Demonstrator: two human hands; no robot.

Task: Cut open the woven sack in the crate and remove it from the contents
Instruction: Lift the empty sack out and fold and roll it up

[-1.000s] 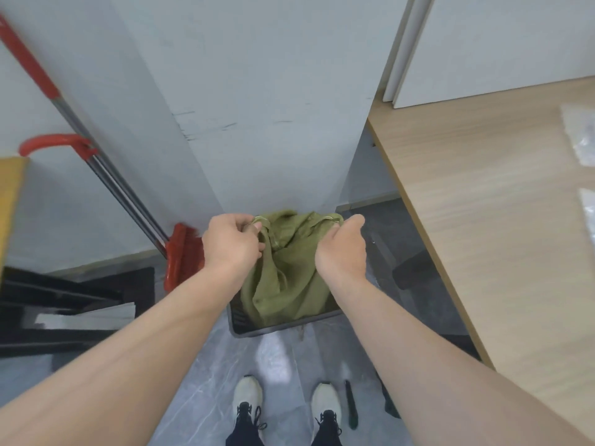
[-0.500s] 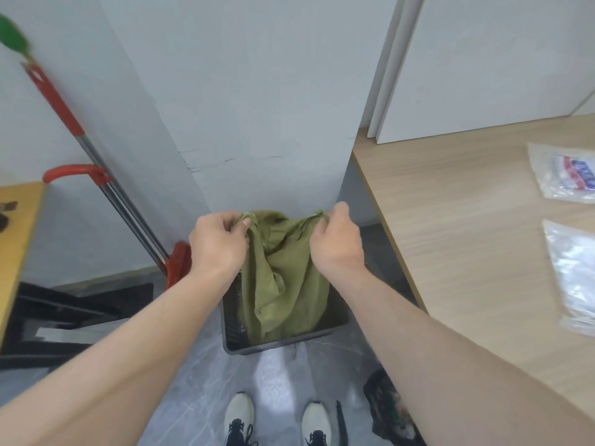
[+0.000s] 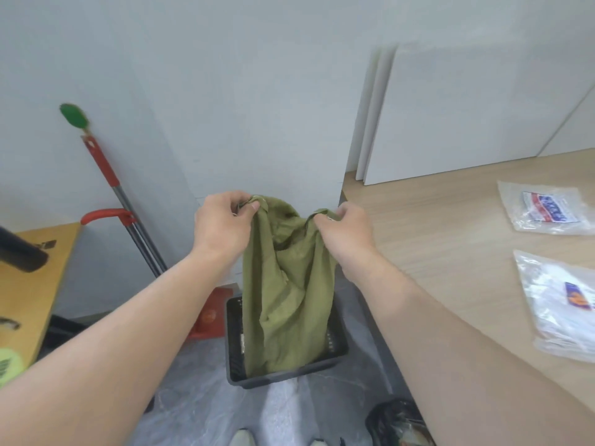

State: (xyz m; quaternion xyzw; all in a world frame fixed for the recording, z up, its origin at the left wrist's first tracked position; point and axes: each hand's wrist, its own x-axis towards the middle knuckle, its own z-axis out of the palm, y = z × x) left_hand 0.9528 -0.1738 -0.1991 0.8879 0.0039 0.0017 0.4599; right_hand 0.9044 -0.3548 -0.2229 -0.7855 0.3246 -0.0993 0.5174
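Right now the left hand [image 3: 222,225] and right hand [image 3: 346,233] each pinch a top corner of the green sack [image 3: 286,284], which hangs straight down, long way up, its bottom in the black crate [image 3: 286,375] below, so it likely goes up next

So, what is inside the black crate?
The lower end of the green sack hangs in the crate; left hand and right hand grip its top. Anything beneath it is covered.

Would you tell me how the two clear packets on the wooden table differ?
The far packet shows a red-and-blue label and lies flatter; the near packet shows a blue-and-orange mark and looks more crinkled. Both are clear plastic lying on the table.
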